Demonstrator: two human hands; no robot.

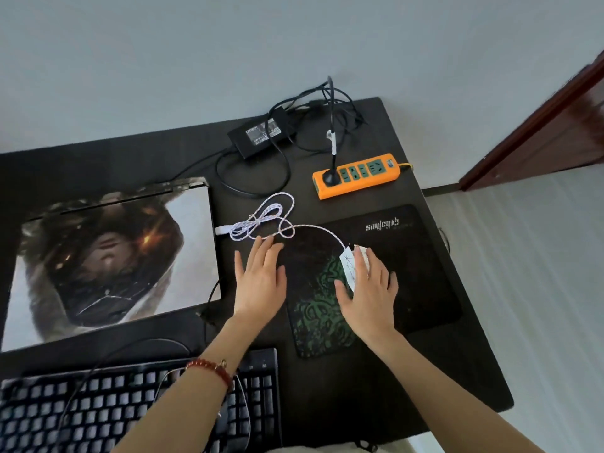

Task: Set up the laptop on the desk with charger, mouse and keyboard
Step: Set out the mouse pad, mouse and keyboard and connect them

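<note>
The closed laptop [108, 256], its lid covered by a picture skin, lies at the left of the black desk [359, 387]. A white mouse [348, 266] sits on the dark mouse pad [408, 263]; my right hand [367, 289] rests over it. Its white braided cable [268, 217] loops toward the laptop's right edge. My left hand [261, 279] lies flat, fingers spread, between the laptop and the pad, fingertips at the cable. The black keyboard [130, 407] sits at the front under my left forearm. The charger brick [261, 132] lies at the back.
An orange power strip [359, 174] with one black plug in it lies behind the mouse pad. Black cables tangle at the desk's back edge near the grey wall. A dark wooden door frame [539, 125] stands at the right, beyond the desk's right edge.
</note>
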